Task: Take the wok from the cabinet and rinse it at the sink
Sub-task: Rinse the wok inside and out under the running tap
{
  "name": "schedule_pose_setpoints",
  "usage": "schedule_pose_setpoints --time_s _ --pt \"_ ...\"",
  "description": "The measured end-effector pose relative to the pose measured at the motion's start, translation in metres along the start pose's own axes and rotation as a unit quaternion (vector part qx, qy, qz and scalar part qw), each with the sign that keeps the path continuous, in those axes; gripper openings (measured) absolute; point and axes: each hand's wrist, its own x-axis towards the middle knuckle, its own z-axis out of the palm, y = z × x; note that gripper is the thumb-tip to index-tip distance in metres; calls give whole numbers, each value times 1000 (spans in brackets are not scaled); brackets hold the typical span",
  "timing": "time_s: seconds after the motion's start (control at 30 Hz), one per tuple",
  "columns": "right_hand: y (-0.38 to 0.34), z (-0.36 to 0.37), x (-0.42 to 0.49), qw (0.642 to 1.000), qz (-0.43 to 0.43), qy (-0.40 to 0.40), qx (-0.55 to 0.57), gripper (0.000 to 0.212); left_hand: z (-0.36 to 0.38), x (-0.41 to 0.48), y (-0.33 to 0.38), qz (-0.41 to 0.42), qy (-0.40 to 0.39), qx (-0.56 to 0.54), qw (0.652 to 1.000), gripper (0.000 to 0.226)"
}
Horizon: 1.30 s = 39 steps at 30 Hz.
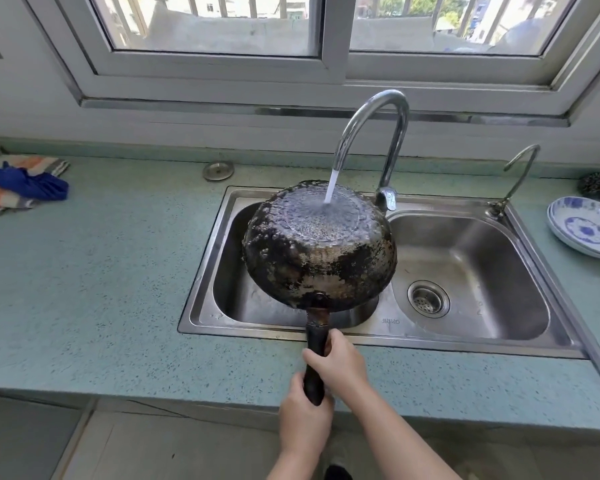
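A blackened, scorched wok (317, 247) is held upside down over the left basin of the steel sink (541, 282). Its flat underside faces up. Water runs from the tall curved faucet (374, 129) onto that underside and spreads over it. The wok's dark handle (316, 344) points toward me. My right hand (336, 363) grips the handle nearer the pan. My left hand (303, 417) grips the handle's end, just below the right one. The wok's inside is hidden.
The right basin has a round drain strainer (427, 298). A thin second tap (518, 178) stands at the sink's right rear. Blue-patterned plates (584, 226) sit right of the sink, a blue cloth on a striped towel (25, 183) far left, a metal sink plug (218, 170) behind.
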Motion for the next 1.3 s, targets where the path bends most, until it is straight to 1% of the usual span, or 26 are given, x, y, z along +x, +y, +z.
schedule_pose_setpoints --time_s 0.2,0.43,0.67,1.1,1.3 --pt "-1 0 1 1000 3 -12 -2 23 -2 2 -2 -4 -2 8 1000 15" --pt "-2 3 4 1000 7 -17 -9 27 -6 3 1 -7 1 7 1000 16" --pt "-2 4 4 1000 4 -20 -15 29 -7 3 3 -13 -5 2 1000 13" --pt "-2 5 5 1000 8 -15 -23 29 -9 2 5 -12 -8 1 1000 19" --pt "-2 6 5 999 10 -12 -28 30 -9 1 5 -9 -10 -2 1000 14"
